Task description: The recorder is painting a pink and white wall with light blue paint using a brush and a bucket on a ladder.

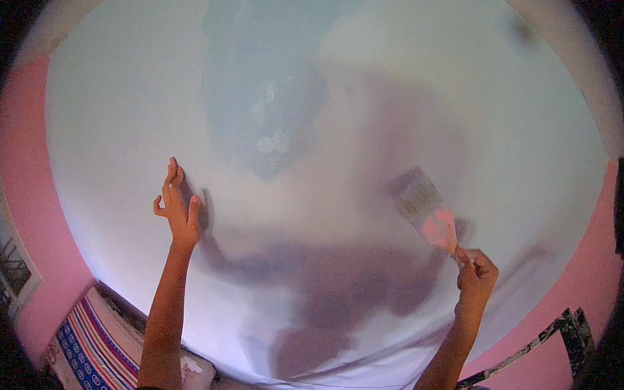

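Two bare hands, both raised before one pale wall (pixel 122 119).

Item: left hand (pixel 179 214). Empty. Fingers apart and partly bent, thumb standing clear. Its shadow falls just beside it; whether the fingertips touch the wall cannot be told.

Item: right hand (pixel 475 273). Fingers clamped on the narrow end of the handle of a wide flat tool, in appearance a paint brush (pixel 439 227).

Item: the brush. Position: in front of the wall, right of centre, wide end tilted up and to the left. Pink blotches on the handle, brownish marks on the grey band above, dark tip. Contact with the wall: unclear.

Item: blue-grey patch (pixel 261 69), upper middle of the wall, lower end ragged; white dabs (pixel 273 141) upon it. Brush to the right of and below this patch, well apart.

Item: pink side wall (pixel 36 130), left; striped cloth (pixel 100 349), red, white and blue, lower left.

Handling note, by judgement: a grip so far down the handle likely gives reach but little control; fingers nearer the band should steady the tip. Even, light pressure with the whole width laid flat would suit. Shadows darken the wall near the brush; a sideways stance might show the surface better.
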### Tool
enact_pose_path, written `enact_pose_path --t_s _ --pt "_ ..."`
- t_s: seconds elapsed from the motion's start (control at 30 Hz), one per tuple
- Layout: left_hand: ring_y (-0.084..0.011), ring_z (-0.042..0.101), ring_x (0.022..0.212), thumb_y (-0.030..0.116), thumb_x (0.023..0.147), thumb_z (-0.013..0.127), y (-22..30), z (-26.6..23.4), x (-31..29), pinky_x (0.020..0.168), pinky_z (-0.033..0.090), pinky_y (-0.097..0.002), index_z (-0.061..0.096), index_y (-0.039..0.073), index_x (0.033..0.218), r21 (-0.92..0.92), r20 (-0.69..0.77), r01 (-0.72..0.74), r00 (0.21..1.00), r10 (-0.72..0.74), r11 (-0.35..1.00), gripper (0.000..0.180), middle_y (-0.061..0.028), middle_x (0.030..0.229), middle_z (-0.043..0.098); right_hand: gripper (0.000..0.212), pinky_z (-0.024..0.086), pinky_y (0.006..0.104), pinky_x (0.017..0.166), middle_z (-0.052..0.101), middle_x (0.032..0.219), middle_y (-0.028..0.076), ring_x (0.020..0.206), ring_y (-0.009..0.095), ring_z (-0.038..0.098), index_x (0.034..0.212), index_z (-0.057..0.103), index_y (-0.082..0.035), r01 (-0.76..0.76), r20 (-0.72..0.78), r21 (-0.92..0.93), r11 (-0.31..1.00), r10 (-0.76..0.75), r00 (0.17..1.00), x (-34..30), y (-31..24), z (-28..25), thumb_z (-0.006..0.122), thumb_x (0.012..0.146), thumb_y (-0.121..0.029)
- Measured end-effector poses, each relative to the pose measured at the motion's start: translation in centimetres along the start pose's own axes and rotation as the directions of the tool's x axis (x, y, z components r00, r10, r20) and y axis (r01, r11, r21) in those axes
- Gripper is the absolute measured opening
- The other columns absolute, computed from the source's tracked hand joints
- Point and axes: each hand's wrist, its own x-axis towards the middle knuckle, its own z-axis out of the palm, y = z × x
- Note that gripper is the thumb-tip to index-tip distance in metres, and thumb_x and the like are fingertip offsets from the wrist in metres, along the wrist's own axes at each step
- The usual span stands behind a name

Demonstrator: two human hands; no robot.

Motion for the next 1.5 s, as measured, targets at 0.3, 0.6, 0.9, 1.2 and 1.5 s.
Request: enact_pose_path --t_s 0.3,0.6,0.9,1.2,1.5 --pt "-0.0217 0.026 0.137 0.054 0.094 0.027 1.0 -1.3 -2.1 0.103 0.006 -0.0484 0.031 0.005 0.143 0.052 0.105 0.002 0.994 -0.007 0.999 0.069 -0.0073 0.154 0.022 0.020 0.041 0.0303 0.054 0.057 0.060 0.005 0.054 0.016 0.049 0.079 0.067 -0.001 0.716 0.213 -0.373 0.590 -0.696 0.685 3.2 -13.2 8.3 0.068 0.082 -0.021" --pt "-0.0193 0.022 0.140 0.042 0.093 0.036 0.5 -0.4 -2.1 0.100 0.011 -0.0487 0.031 0.006 0.142 0.109 0.069 -0.050 0.997 0.042 0.993 0.061 -0.0076 0.155 0.020 0.031 0.051 0.0436 0.063 0.065 0.074 0.012 0.072 0.033 0.063 0.072 0.067 -0.010 0.462 0.195 -0.795 0.393 -0.555 0.809 2.7 -18.0 9.6 0.061 0.082 -0.039" --pt "-0.0187 0.023 0.140 0.036 0.091 0.037 -1.1 0.6 -1.7 0.101 0.011 -0.0468 0.032 0.005 0.142 0.104 0.031 -0.080 0.997 0.077 0.991 0.060 -0.0069 0.154 0.022 0.034 0.052 0.0449 0.066 0.065 0.077 0.014 0.076 0.033 0.065 0.075 0.067 -0.007 0.478 0.117 -0.772 0.419 -0.646 0.754 2.3 -18.0 10.8 0.061 0.082 -0.039" --pt "-0.0164 0.024 0.139 0.047 0.094 0.031 -0.4 -1.0 -1.3 0.102 0.010 -0.0452 0.033 0.007 0.142 -0.022 0.077 -0.029 0.997 0.031 0.999 0.063 -0.0042 0.154 0.023 0.028 0.050 0.0411 0.066 0.065 0.076 0.015 0.071 0.031 0.064 0.079 0.071 -0.005 0.438 0.155 -0.742 0.507 -0.506 0.849 2.1 -17.0 9.9 0.066 0.082 -0.032" --pt "-0.0255 0.047 0.121 0.042 0.095 0.040 -3.4 -3.7 -5.1 0.103 0.029 -0.0389 0.056 0.002 0.117 -0.444 0.068 0.157 0.988 -0.141 0.882 0.048 -0.0133 0.131 0.052 0.035 0.050 0.0434 0.061 0.065 0.072 0.013 0.068 0.033 0.062 0.070 0.068 -0.010 0.538 0.402 -0.653 0.533 -0.359 0.842 -0.8 -12.7 11.6 0.062 0.082 -0.042"
